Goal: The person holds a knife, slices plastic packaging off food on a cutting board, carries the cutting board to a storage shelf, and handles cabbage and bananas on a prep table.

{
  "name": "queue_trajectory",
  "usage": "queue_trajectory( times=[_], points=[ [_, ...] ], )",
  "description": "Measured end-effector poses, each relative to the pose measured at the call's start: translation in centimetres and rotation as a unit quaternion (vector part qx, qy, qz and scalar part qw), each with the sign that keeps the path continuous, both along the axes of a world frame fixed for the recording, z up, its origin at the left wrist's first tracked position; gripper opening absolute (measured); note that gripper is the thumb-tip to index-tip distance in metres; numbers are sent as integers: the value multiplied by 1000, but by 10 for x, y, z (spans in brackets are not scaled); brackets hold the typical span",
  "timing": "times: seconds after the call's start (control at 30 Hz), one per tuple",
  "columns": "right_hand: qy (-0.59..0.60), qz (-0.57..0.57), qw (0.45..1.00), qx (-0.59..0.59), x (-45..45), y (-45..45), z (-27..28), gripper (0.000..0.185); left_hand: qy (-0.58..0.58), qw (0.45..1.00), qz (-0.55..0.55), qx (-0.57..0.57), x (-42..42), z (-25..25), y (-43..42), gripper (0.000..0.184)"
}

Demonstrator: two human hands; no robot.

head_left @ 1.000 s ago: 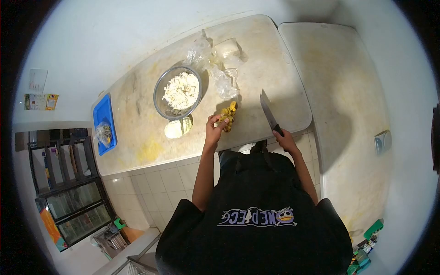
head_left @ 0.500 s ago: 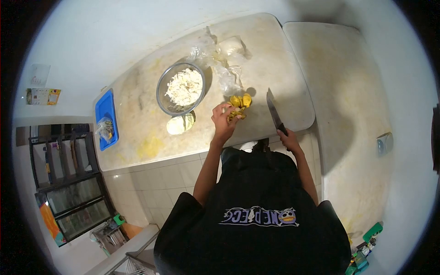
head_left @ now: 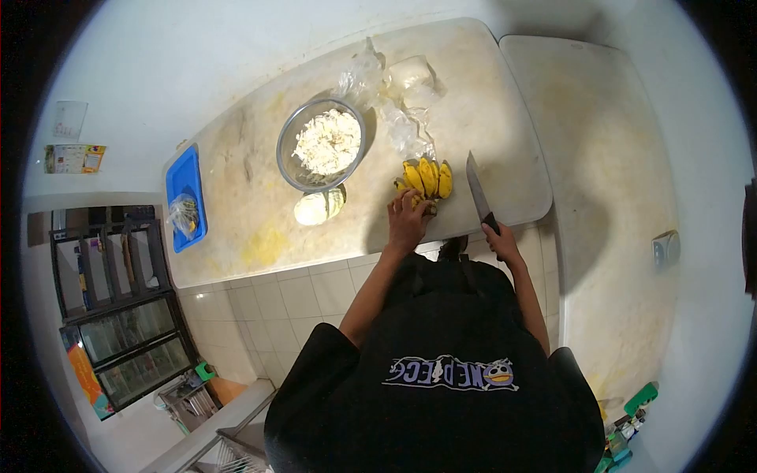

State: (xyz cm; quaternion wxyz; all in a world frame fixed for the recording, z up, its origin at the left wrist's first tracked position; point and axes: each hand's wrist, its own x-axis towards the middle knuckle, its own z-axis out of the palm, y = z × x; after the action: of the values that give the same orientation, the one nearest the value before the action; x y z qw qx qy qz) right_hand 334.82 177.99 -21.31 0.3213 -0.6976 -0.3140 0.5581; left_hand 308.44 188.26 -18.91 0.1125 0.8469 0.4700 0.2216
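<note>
A bunch of small yellow bananas (head_left: 427, 176) lies on the pale table (head_left: 260, 189) with its fruit pointing away from me. My left hand (head_left: 408, 221) is closed over the stem end, and its fingers hide part of the bunch. In my right hand (head_left: 500, 240) is a knife (head_left: 479, 189), gripped by its dark handle, with the blade pointing away over the table to the right of the bananas. Left of my left hand, a cut piece of cabbage (head_left: 319, 207) sits beside a bowl (head_left: 361, 150) of pale shredded pieces (head_left: 328, 142).
Clear plastic bags (head_left: 406, 130) lie beyond the bananas, and one bag holds something white (head_left: 412, 72). A blue tray (head_left: 199, 225) with a bagged item (head_left: 183, 214) rests at the table's left end. Another pale surface (head_left: 603, 173) adjoins on the right.
The bananas have been turned so that more of them show, spread away from me. My left hand has shifted right and nearer to me. The knife remains in my right hand.
</note>
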Motion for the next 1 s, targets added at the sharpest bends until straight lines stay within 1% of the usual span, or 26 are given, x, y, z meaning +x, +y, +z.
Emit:
queue_trajectory(
  times=[0.07,0.13,0.17,0.23,0.27,0.3,0.33,0.37,0.4,0.43,0.47,0.5,0.53,0.57,0.63,0.67,0.7,0.77,0.8,0.87,0.9,0.97,1.0],
  points=[
    [0,2,1000,1,-5,-1,-5,33,7,1000,-7,-5,-6,0,0,44],
    [2,5,1000,-10,-13,-2,-6,37,6,1000,-4,-29,-19,2,-1,62],
    [1,6,1000,-12,-18,-3,-7,37,6,999,-4,-32,-28,3,-2,62],
    [-34,-27,999,8,-30,-3,-11,35,-42,994,105,5,-59,-5,-2,75],
    [-33,-26,999,5,-35,-4,-11,35,-46,987,152,30,-78,-6,-1,83],
    [-19,-48,999,-2,-41,-4,-6,34,-49,977,199,54,-100,-5,0,91],
    [-6,-70,998,-8,-47,-6,-5,33,-36,967,246,47,-121,2,1,96],
    [-7,-65,998,-11,-57,-6,-6,33,-24,955,294,42,-140,8,4,100],
    [-13,-118,993,11,-69,-7,-12,31,20,944,329,11,-155,23,7,106],
    [-19,-171,984,35,-82,-5,-10,29,20,943,332,10,-172,25,11,106],
    [-20,-168,985,36,-92,-5,-7,29,30,946,323,-2,-188,26,17,108],
    [2,-188,980,63,-104,-4,5,28,40,949,313,-15,-205,26,23,110],
    [23,-209,973,91,-115,-4,9,27,47,961,274,3,-221,19,31,108],
    [20,-209,974,90,-126,-2,13,27,45,961,274,1,-234,10,38,108],
    [34,-253,959,122,-148,-4,10,26,120,961,248,-36,-248,10,51,102],
    [-3,-242,964,108,-158,-5,9,25,110,966,235,-4,-254,9,60,96],
    [-6,-245,964,108,-167,-5,7,25,108,967,232,-5,-257,9,66,96],
    [-67,-218,960,164,-187,-6,3,24,154,973,171,-30,-263,8,74,99],
    [-109,-217,954,175,-199,-5,2,23,152,974,168,-31,-266,8,78,99],
    [-112,-210,954,181,-219,-4,0,24,147,976,134,-90,-271,8,84,96],
    [-112,-202,955,186,-232,-5,3,24,146,976,132,-93,-272,9,87,96],
    [-107,-198,959,174,-255,-5,14,25,86,990,100,-59,-275,12,87,81],
    [-107,-184,963,166,-267,-2,27,31,87,990,93,-61,-277,12,84,81]
  ],
)
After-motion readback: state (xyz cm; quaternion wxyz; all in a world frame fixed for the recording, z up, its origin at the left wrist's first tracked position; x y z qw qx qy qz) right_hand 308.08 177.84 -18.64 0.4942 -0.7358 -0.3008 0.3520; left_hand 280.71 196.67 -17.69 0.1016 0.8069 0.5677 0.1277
